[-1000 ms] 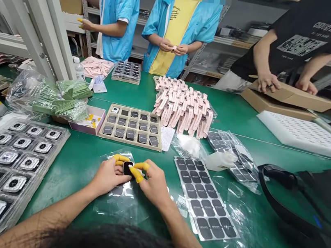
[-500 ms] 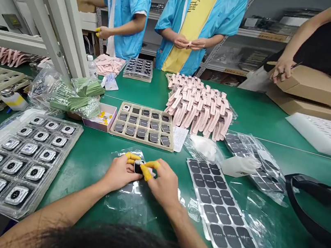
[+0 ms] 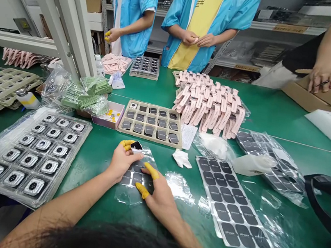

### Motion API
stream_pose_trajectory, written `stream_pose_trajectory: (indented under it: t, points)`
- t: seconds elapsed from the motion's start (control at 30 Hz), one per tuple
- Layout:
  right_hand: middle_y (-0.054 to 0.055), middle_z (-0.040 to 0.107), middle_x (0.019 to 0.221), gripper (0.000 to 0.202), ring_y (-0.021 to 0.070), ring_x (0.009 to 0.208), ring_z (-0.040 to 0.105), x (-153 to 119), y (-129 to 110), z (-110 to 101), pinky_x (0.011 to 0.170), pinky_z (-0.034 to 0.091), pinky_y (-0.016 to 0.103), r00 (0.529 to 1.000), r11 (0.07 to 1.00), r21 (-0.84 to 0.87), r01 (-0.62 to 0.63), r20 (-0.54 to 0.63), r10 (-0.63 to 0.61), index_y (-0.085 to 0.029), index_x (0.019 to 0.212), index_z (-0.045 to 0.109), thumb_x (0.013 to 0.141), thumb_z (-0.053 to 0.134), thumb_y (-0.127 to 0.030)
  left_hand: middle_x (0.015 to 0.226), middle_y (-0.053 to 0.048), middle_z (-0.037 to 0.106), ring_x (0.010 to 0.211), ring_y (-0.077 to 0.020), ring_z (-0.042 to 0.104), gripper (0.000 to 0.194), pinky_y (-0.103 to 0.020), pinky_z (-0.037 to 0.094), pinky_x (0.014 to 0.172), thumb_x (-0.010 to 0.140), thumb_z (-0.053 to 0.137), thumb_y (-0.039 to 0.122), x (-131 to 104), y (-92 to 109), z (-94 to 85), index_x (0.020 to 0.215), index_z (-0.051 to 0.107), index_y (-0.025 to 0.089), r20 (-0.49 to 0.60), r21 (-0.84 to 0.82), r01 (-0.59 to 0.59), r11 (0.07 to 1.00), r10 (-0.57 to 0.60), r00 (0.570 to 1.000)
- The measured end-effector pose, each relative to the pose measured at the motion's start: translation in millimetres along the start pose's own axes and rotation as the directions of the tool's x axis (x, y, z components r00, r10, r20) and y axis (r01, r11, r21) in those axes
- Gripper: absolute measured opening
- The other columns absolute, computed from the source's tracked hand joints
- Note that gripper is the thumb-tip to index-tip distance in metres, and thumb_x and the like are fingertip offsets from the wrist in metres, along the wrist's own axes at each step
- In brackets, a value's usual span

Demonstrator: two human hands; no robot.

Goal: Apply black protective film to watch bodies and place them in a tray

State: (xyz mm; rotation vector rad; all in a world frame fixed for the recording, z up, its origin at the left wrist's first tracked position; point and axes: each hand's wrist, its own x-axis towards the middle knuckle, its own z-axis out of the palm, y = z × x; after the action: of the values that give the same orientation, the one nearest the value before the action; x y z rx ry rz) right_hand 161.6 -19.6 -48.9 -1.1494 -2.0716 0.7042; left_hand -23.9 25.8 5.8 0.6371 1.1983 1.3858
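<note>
Between the thumb and yellow-cotted fingers of my left hand (image 3: 123, 159) is a square smartwatch case (image 3: 136, 148), its dark glossy face tilted up. My right hand (image 3: 156, 187), also with yellow finger cots, is open, thumb and forefinger apart with nothing between them. Its fingers are over a small sheet of dark square stickers (image 3: 137, 179) on clear film, partly covered by my hands. A crumpled white wipe (image 3: 182, 158) lies on the green table just beyond my right hand. Further off stands a beige tray (image 3: 150, 137) of dark square pieces, with one white-framed case in a corner.
On the left is a clear tray (image 3: 65, 159) of watch cases. Pink watch straps (image 3: 210, 106) are piled at the back. Right of my hands lie a larger sticker sheet (image 3: 231, 204), a white bottle (image 3: 252, 165) and a black strap-like band (image 3: 320, 213). Co-workers stand across the table.
My right hand has come off the watch case and moved down over the small sticker sheet. The white wipe now lies on the table. My left hand has raised and tilted the case.
</note>
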Motion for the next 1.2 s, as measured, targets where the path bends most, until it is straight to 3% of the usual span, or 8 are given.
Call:
stream_pose_trajectory:
  t: [0.1,0.3,0.47,0.53,0.7,0.83,1.0,1.2]
  points:
    - [0.01,0.082,0.132,0.066,0.0374,0.129,0.075,4,4,-1,0.108,0.062,0.062,0.996,0.995,0.046,-0.087,0.021,0.087,-0.035,0.161,0.048,0.099,0.072,-0.035,0.109,-0.006,0.081,0.105,-0.0227,0.078,0.066,-0.043,0.059,0.107,0.058,0.103,0.025,-3,10,-3.6,0.11,0.062,0.022,0.007,0.021,-0.039,0.999,0.039,0.999]
    - [0.008,0.085,0.127,0.067,0.0359,0.121,0.08,22,2,-16,0.102,0.066,0.056,0.988,0.988,-0.008,-0.155,0.02,0.155,-0.033,0.155,0.058,0.091,0.079,-0.027,0.108,-0.005,0.079,0.106,-0.0229,0.078,0.064,-0.043,0.059,0.108,0.061,0.101,0.026,-3,25,-7.2,0.111,0.062,0.021,0.008,0.039,-0.125,0.991,0.125,0.992]
    - [0.003,0.087,0.103,0.039,0.0293,0.104,0.083,39,2,-21,0.094,0.066,0.045,0.986,0.986,0.025,-0.167,0.008,0.167,-0.029,0.13,0.072,0.092,0.077,-0.019,0.109,-0.006,0.08,0.106,-0.0243,0.079,0.062,-0.044,0.062,0.106,0.062,0.101,0.025,-7,31,-7.4,0.111,0.063,0.021,0.027,0.051,-0.12,0.991,0.118,0.993]
    - [0.005,0.086,0.1,0.027,0.0289,0.1,0.082,43,4,-22,0.093,0.065,0.046,0.991,0.99,0.029,-0.135,0.021,0.135,-0.027,0.121,0.075,0.095,0.072,-0.017,0.112,-0.007,0.081,0.107,-0.0253,0.08,0.064,-0.045,0.063,0.105,0.061,0.102,0.026,-12,35,-7.8,0.112,0.063,0.021,0.043,0.068,-0.127,0.989,0.125,0.991]
    - [0.009,0.082,0.101,0.022,0.0274,0.095,0.077,42,8,-24,0.085,0.063,0.043,1.0,1.0,-0.004,-0.004,0.008,0.004,-0.025,0.113,0.076,0.101,0.061,-0.016,0.114,-0.01,0.083,0.107,-0.0284,0.081,0.065,-0.047,0.064,0.104,0.063,0.104,0.033,-20,44,-10.3,0.114,0.065,0.021,0.128,0.144,-0.122,0.982,0.103,0.986]
    - [0.01,0.082,0.104,0.025,0.0263,0.098,0.076,38,9,-25,0.086,0.062,0.042,0.982,0.978,-0.093,0.188,-0.002,-0.189,-0.024,0.106,0.077,0.1,0.057,-0.01,0.115,-0.011,0.083,0.105,-0.028,0.081,0.066,-0.045,0.065,0.103,0.061,0.105,0.033,-18,43,-11.5,0.113,0.066,0.021,0.126,0.178,-0.153,0.972,0.132,0.983]
    - [0.007,0.085,0.101,0.038,0.0278,0.112,0.076,36,9,-21,0.101,0.059,0.051,0.888,0.824,-0.366,0.432,0.01,-0.461,-0.023,0.105,0.077,0.094,0.052,0.003,0.118,-0.011,0.083,0.107,-0.0279,0.08,0.067,-0.045,0.063,0.103,0.059,0.106,0.032,-18,44,-10.5,0.113,0.068,0.019,0.151,0.181,-0.066,0.981,0.038,0.988]
    - [0.008,0.087,0.117,0.028,0.0303,0.124,0.072,43,9,-11,0.107,0.056,0.054,0.883,0.699,-0.581,0.418,0.077,-0.463,-0.022,0.098,0.076,0.096,0.062,0.001,0.113,-0.01,0.083,0.106,-0.0279,0.08,0.069,-0.046,0.063,0.101,0.059,0.106,0.034,-18,42,-7.7,0.114,0.068,0.019,0.143,0.21,-0.086,0.974,0.057,0.988]
